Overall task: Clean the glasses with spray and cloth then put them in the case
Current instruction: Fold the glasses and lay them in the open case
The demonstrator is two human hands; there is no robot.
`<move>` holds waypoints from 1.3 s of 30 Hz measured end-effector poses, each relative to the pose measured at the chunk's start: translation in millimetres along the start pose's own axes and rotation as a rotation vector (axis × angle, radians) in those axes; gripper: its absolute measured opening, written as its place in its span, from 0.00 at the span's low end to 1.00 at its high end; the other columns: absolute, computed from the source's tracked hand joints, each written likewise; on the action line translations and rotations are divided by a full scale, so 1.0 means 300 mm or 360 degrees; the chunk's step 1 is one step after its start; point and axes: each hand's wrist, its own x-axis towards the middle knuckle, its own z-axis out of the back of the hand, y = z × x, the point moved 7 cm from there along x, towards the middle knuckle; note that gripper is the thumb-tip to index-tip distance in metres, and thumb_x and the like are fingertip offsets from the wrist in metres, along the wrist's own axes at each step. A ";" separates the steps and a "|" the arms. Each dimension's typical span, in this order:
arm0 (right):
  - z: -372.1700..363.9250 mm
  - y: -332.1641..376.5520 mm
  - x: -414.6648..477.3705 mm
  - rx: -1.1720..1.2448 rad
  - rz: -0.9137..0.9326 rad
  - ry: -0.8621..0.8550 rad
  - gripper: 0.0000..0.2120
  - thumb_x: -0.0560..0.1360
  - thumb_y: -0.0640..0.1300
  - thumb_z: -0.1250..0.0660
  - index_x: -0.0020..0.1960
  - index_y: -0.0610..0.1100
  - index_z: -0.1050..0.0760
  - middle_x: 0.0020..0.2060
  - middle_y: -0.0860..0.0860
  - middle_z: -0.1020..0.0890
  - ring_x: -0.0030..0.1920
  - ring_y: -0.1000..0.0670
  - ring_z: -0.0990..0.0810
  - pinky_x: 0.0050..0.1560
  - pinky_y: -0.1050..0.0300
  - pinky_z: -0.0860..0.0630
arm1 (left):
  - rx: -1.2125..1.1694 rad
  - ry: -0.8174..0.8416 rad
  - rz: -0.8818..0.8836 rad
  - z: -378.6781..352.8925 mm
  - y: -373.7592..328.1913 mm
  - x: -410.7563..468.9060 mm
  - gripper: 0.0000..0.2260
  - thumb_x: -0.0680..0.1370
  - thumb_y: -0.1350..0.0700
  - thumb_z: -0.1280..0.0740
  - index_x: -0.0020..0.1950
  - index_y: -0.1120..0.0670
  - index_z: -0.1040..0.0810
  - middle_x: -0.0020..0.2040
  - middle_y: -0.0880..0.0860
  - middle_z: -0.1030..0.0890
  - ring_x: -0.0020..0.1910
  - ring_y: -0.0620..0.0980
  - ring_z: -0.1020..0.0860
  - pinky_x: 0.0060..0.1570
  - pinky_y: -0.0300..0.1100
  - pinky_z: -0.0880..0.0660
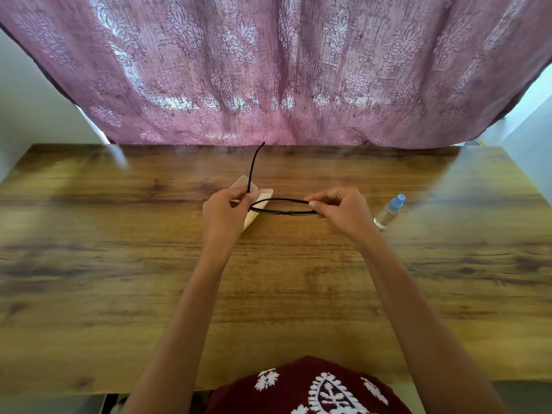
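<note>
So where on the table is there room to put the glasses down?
Lots of bare wooden table lies to the left of the left hand and near you between the arms. It is crowded in the middle: the glasses, the beige case under them, and the spray bottle beside the right hand.

Glossy wood-grain table (119,279), thin dark glasses (283,211) frame, clear plastic spray bottle (388,212)
</note>
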 end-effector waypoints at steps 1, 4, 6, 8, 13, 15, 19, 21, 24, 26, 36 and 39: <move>-0.004 0.001 0.000 -0.0019 0.0007 0.0032 0.06 0.74 0.39 0.29 0.49 0.45 0.16 0.38 0.51 0.15 0.36 0.57 0.19 0.39 0.73 0.25 | 0.0019 0.0021 -0.0002 0.001 0.001 0.003 0.13 0.78 0.53 0.32 0.61 0.54 0.20 0.50 0.51 0.17 0.48 0.46 0.22 0.37 0.28 0.34; -0.014 -0.003 0.002 -0.0060 0.0007 0.0098 0.06 0.74 0.39 0.29 0.50 0.45 0.16 0.39 0.49 0.15 0.39 0.54 0.19 0.42 0.68 0.24 | 0.0025 0.0127 0.0010 0.000 0.007 0.007 0.14 0.77 0.53 0.32 0.62 0.53 0.20 0.51 0.51 0.18 0.50 0.48 0.22 0.44 0.33 0.30; -0.019 -0.014 0.004 -0.0022 -0.0020 0.0134 0.06 0.74 0.40 0.29 0.49 0.46 0.16 0.40 0.50 0.15 0.40 0.54 0.19 0.46 0.64 0.22 | 0.0018 0.0226 0.0052 -0.005 0.019 0.009 0.13 0.78 0.54 0.32 0.62 0.53 0.20 0.51 0.52 0.17 0.53 0.51 0.22 0.53 0.44 0.26; -0.023 -0.029 0.005 0.0077 -0.0070 0.0165 0.06 0.75 0.40 0.30 0.49 0.47 0.16 0.42 0.52 0.15 0.40 0.55 0.19 0.46 0.65 0.22 | 0.0039 0.0304 0.0086 -0.008 0.030 0.011 0.12 0.78 0.56 0.32 0.61 0.53 0.20 0.51 0.53 0.17 0.54 0.54 0.22 0.59 0.50 0.26; -0.025 -0.065 0.010 0.0452 -0.0204 0.0114 0.05 0.75 0.35 0.31 0.48 0.41 0.18 0.44 0.48 0.18 0.46 0.53 0.20 0.44 0.66 0.22 | 0.0043 0.0367 0.0087 -0.008 0.041 0.011 0.12 0.77 0.60 0.31 0.60 0.54 0.19 0.55 0.54 0.19 0.41 0.45 0.19 0.54 0.42 0.25; -0.032 -0.079 0.012 0.0644 -0.0264 0.0109 0.05 0.75 0.33 0.32 0.47 0.41 0.19 0.44 0.46 0.19 0.48 0.51 0.20 0.46 0.64 0.20 | 0.0074 0.0394 0.0083 -0.011 0.043 0.006 0.11 0.77 0.60 0.31 0.58 0.53 0.18 0.55 0.54 0.19 0.42 0.47 0.18 0.55 0.43 0.24; -0.042 -0.102 0.017 0.0913 -0.0343 0.0088 0.05 0.75 0.31 0.33 0.50 0.37 0.21 0.47 0.41 0.19 0.51 0.47 0.19 0.49 0.62 0.19 | 0.0111 0.0458 0.0041 -0.022 0.043 -0.004 0.10 0.77 0.62 0.32 0.52 0.50 0.16 0.53 0.54 0.17 0.50 0.52 0.19 0.58 0.47 0.24; -0.047 -0.110 0.019 0.0963 -0.0334 0.0107 0.06 0.74 0.32 0.32 0.50 0.38 0.21 0.48 0.41 0.19 0.52 0.47 0.19 0.50 0.63 0.20 | 0.0097 0.0481 0.0038 -0.029 0.045 -0.007 0.10 0.77 0.63 0.33 0.53 0.52 0.16 0.54 0.55 0.18 0.47 0.49 0.18 0.49 0.38 0.24; -0.054 -0.117 0.024 0.0822 -0.0220 0.0173 0.08 0.74 0.36 0.30 0.52 0.44 0.19 0.48 0.48 0.18 0.52 0.52 0.20 0.52 0.63 0.23 | 0.0062 0.0517 0.0086 -0.037 0.057 -0.005 0.10 0.78 0.64 0.34 0.55 0.54 0.17 0.53 0.55 0.18 0.43 0.45 0.20 0.35 0.27 0.31; -0.066 -0.125 0.025 0.0755 -0.0214 0.0252 0.10 0.74 0.39 0.29 0.55 0.46 0.19 0.50 0.50 0.17 0.55 0.52 0.20 0.57 0.60 0.24 | 0.0020 0.0552 0.0129 -0.042 0.072 -0.003 0.10 0.78 0.64 0.35 0.57 0.56 0.18 0.51 0.54 0.19 0.40 0.42 0.22 0.31 0.25 0.30; -0.139 -0.111 0.027 0.0995 -0.0395 0.0346 0.06 0.75 0.37 0.31 0.51 0.41 0.19 0.45 0.44 0.16 0.46 0.50 0.17 0.51 0.57 0.20 | -0.0410 0.0329 0.0343 0.011 0.213 0.017 0.06 0.79 0.56 0.34 0.46 0.54 0.18 0.46 0.55 0.17 0.39 0.47 0.19 0.46 0.41 0.20; -0.142 -0.108 0.041 0.0994 -0.0395 0.0311 0.06 0.75 0.39 0.30 0.51 0.41 0.19 0.43 0.46 0.15 0.44 0.51 0.17 0.49 0.58 0.19 | -0.0207 -0.0143 0.0443 0.079 0.306 0.044 0.10 0.77 0.50 0.32 0.49 0.55 0.26 0.45 0.53 0.20 0.40 0.51 0.20 0.48 0.52 0.20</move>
